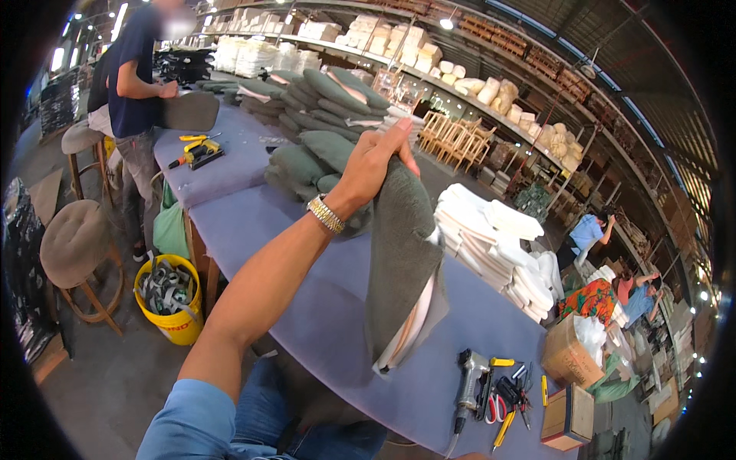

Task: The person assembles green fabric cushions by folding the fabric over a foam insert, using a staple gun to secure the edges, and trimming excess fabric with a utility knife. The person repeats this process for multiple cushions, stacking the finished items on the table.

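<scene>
Sloping down from left fingers (394, 138), grey-green cushion (400, 249)

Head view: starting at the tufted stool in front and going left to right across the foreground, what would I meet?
Tufted stool → yellow bucket → held cushion → silver air tool → lower box.

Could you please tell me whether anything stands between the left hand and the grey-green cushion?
Nothing visible does: the left hand grips the upper end of the grey-green cushion directly.
</scene>
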Available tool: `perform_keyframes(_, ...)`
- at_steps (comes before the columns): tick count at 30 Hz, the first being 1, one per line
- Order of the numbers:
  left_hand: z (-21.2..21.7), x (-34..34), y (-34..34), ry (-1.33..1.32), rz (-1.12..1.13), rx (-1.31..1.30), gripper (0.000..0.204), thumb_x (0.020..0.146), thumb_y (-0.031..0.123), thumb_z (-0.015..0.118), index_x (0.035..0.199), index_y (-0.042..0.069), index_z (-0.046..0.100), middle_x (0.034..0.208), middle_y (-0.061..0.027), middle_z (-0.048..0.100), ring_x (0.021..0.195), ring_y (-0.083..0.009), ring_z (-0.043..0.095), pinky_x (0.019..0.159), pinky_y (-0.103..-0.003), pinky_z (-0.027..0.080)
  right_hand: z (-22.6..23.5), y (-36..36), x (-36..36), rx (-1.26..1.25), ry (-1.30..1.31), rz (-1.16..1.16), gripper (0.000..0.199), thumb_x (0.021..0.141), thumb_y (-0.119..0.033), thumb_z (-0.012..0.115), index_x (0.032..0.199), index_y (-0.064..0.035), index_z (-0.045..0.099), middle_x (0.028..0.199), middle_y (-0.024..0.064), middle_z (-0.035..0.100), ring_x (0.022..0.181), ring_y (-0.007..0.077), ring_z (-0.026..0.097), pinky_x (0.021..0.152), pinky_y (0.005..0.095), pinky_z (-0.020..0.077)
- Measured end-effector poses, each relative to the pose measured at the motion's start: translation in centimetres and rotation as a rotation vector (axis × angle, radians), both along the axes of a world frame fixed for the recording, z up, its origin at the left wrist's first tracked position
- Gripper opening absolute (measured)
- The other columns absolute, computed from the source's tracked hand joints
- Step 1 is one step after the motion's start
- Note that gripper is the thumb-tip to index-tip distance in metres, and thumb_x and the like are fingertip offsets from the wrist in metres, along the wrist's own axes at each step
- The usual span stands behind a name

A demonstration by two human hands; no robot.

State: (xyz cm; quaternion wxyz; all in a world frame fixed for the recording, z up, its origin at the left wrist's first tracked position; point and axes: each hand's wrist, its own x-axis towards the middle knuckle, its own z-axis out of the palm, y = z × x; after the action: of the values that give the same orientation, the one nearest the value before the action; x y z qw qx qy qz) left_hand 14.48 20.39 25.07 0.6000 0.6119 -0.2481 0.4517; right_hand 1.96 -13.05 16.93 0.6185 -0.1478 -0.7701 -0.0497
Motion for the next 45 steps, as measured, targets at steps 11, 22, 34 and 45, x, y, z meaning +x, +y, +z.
perform_keyframes(11, 1.6, -0.3, -5.2, -0.033, -0.127, 0.148, 0.067, 0.109, 0.036, 0.04, 0.063, -0.003, 0.07, 0.067, -0.0142, 0.069, 0.073, -0.0231, 0.063, 0.081, -0.035, 0.051, -0.4, -0.8, -0.6, -0.024, -0.093, 0.016, 0.034, 0.099, -0.054, 0.062, 0.088, -0.0218, 0.067, 0.088, -0.0013, 0.064, 0.069, 0.0181, 0.063, 0.069, 0.0355, 0.0493)
perform_keyframes(22, 1.2, -3.6, -5.7, -0.22, -0.13, 0.236, 0.057, 0.107, 0.026, 0.043, 0.066, -0.001, 0.071, 0.071, -0.0112, 0.072, 0.073, -0.0212, 0.065, 0.082, -0.035, 0.05, -2.1, -1.7, -1.4, -0.084, -0.08, 0.066, 0.034, 0.099, -0.049, 0.064, 0.085, -0.0187, 0.066, 0.083, 0.0013, 0.062, 0.067, 0.0219, 0.061, 0.067, 0.0359, 0.0486)
perform_keyframes(34, -4.0, -9.4, -4.8, -0.467, -0.442, 0.276, 0.058, 0.106, 0.047, 0.035, 0.132, -0.001, 0.053, 0.132, -0.0244, 0.059, 0.127, -0.0342, 0.055, 0.116, -0.05, 0.038, -8.9, 1.9, 6.3, -0.375, 0.398, -1.067, 0.06, 0.104, -0.044, 0.054, 0.149, -0.0044, 0.053, 0.158, 0.0223, 0.045, 0.15, 0.0361, 0.039, 0.121, 0.048, 0.0302)
perform_keyframes(45, -25.2, -7.8, -1.3, 0.498, 0.205, 0.167, 0.09, 0.1, 0.06, 0.049, 0.16, 0.0, 0.022, 0.162, -0.0242, 0.033, 0.149, -0.0353, 0.034, 0.122, -0.047, 0.029, -8.5, 6.3, 4.1, -0.543, 0.241, -1.049, 0.092, 0.104, -0.061, 0.042, 0.164, -0.0012, 0.006, 0.171, 0.0251, 0.005, 0.158, 0.04, 0.007, 0.129, 0.0449, 0.0125)
